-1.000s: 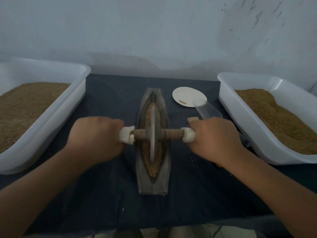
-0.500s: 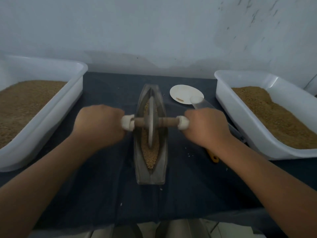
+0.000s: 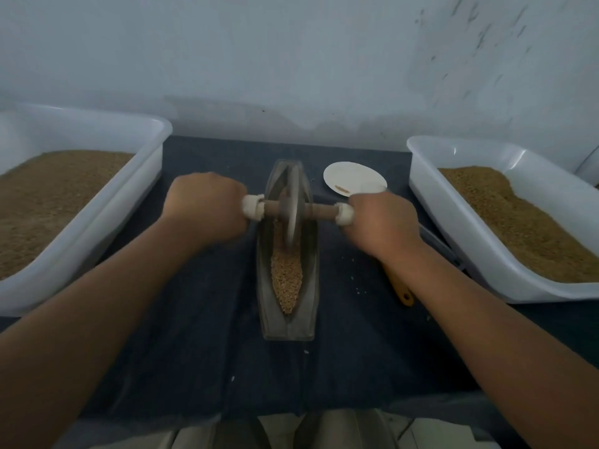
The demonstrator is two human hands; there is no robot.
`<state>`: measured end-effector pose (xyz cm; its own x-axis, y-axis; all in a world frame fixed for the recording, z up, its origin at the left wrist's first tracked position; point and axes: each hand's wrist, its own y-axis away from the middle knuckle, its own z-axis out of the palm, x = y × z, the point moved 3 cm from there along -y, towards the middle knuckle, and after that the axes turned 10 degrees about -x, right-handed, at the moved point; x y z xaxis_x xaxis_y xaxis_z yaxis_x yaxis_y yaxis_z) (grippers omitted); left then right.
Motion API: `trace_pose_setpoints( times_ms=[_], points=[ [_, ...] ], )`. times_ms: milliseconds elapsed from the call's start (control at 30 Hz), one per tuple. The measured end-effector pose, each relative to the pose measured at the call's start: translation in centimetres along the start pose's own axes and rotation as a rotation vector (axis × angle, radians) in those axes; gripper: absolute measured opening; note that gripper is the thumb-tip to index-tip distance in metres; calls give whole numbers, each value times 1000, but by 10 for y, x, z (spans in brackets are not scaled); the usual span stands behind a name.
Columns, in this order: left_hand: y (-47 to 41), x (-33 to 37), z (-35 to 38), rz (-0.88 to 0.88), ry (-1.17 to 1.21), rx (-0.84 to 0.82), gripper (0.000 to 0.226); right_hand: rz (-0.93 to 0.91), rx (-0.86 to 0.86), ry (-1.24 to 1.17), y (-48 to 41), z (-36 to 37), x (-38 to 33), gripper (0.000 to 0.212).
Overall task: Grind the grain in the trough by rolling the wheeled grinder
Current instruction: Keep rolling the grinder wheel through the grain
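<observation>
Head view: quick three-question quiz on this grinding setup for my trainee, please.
1. True or false: the left hand and right hand both grip the wooden axle of the grey disc-wheeled grinder.
2. In the long grey boat-shaped trough, the wheel stands at: A near end, B far half, C outside it.
3. Fill in: the small round white plate lies to the trough's ___.
Key: 1 true; 2 B; 3 right.

I note left hand and right hand gripping the grinder ends; its wheel sits far along the trough, grain lying nearer.
</observation>
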<state>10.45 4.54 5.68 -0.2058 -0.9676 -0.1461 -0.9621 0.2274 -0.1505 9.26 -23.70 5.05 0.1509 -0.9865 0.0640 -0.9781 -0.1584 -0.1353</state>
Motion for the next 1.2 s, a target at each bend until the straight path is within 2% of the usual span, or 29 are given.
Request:
trace_pose_setpoints(
  times_ms=[200, 267, 367, 433, 533, 667, 800, 900, 1067, 1200],
  points=[
    [65, -2, 6, 152, -23, 112, 51, -171, 11, -85, 63, -3, 5, 44],
    [58, -1, 10, 117, -53, 108, 52, -149, 18, -49, 54, -2, 4, 44],
    [18, -1, 12, 30, -41, 79, 39, -31, 68, 18, 15, 1, 2, 41],
    [-7, -2, 8, -14, 30, 58, 34, 43, 44, 4, -13, 2, 1, 37],
    [-17, 0, 2, -27, 93, 24, 33, 50, -26, -28, -33, -3, -1, 29],
    [25, 0, 8, -15, 27, 26, 33, -86, -58, 42, 0, -9, 3, 30],
    [76, -1, 15, 76, 7, 135, 45, -217, -37, 46, 44, -12, 7, 29],
    [59, -2, 16, 41, -35, 115, 41, -149, -37, 23, 31, -8, 5, 35],
    [-12, -4, 9, -58, 64, 13, 31, 16, 35, -11, -21, -4, -2, 38],
    [-8, -1, 2, -55, 43, 2, 29, 19, -59, -13, -23, -5, -1, 35]
  ],
)
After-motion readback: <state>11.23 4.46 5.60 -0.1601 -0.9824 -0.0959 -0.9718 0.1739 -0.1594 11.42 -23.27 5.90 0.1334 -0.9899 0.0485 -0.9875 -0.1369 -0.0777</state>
